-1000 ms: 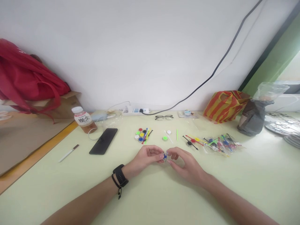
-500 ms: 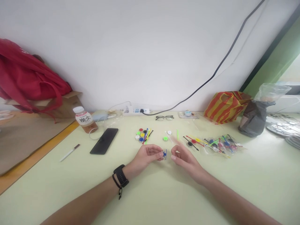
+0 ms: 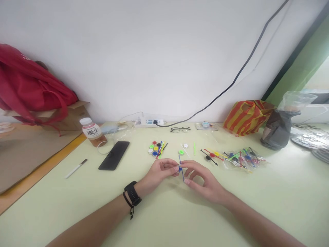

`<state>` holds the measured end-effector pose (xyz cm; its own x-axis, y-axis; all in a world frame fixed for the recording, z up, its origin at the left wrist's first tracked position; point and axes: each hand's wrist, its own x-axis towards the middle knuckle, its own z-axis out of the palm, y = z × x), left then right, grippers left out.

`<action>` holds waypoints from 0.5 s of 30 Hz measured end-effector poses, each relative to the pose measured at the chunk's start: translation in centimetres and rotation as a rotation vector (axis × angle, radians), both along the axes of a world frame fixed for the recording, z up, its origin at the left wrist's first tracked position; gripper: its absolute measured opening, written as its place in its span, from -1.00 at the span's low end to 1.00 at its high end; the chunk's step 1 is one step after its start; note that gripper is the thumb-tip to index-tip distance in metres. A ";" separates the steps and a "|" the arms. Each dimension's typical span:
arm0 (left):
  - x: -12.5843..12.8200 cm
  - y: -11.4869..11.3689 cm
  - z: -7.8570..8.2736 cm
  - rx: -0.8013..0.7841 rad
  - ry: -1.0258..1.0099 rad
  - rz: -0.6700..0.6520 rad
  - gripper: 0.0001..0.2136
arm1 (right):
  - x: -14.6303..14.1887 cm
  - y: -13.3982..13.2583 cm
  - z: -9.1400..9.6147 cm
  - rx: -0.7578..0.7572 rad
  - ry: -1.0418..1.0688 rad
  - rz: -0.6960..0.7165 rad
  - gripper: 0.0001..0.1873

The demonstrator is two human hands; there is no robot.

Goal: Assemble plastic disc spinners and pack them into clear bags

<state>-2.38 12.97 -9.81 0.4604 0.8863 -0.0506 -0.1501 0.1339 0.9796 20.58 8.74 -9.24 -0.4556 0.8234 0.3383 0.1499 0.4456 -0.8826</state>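
Note:
Just above the table, the thumb and fingers of my left hand [image 3: 160, 171] pinch the base of a small blue arrow spinner [image 3: 180, 169]. Its thin blue pointer stands nearly upright, edge-on to me. My right hand [image 3: 204, 178] is beside it with fingers apart, the thumb at the pointer's lower end and the index finger near its middle. Beyond my hands lie a green round base [image 3: 181, 152], a white round base [image 3: 185, 145], a white pointer [image 3: 185, 151] and a green pointer [image 3: 194, 149].
Left of these are a pile of coloured bases and pointers [image 3: 156, 149], a phone [image 3: 114, 155], a pen [image 3: 76, 168] and a bottle [image 3: 93, 132]. Bagged spinners [image 3: 241, 160] lie right. Glasses [image 3: 180, 129], a power strip [image 3: 149, 123] and a striped bag [image 3: 246, 118] are behind.
My right hand has moved left to the spinner, its thumb and index finger now at the pointer. The pointer shows longer than before. My left hand keeps its pinch in the same place.

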 end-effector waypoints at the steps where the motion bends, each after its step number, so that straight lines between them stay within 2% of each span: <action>1: 0.0 0.0 0.0 0.003 -0.003 -0.001 -0.71 | -0.1 -0.1 0.0 0.024 -0.018 0.006 -0.56; 4: -0.1 0.1 -0.2 0.006 -0.005 0.006 -0.71 | -0.1 0.0 -0.1 0.106 -0.060 -0.028 -0.48; 8: 0.0 0.1 -0.1 -0.021 0.004 0.019 -0.70 | 0.3 0.2 -0.5 0.299 -0.173 -0.137 -0.31; 12: 0.0 0.0 0.1 -0.042 0.036 0.013 -0.70 | 0.6 0.1 -1.0 0.444 -0.241 -0.183 -0.16; 14: 0.0 0.0 0.1 -0.046 0.039 0.010 -0.70 | 0.7 0.1 -1.0 0.437 -0.250 -0.209 -0.26; 15: 0.1 0.0 0.1 -0.046 0.037 0.008 -0.70 | 0.8 0.2 -1.0 0.408 -0.278 -0.200 -0.45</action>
<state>-2.33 12.99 -9.73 0.4501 0.8864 -0.1083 -0.1149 0.1778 0.9773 21.39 8.94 -10.21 -0.4209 0.7303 0.5381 0.4705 0.6829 -0.5588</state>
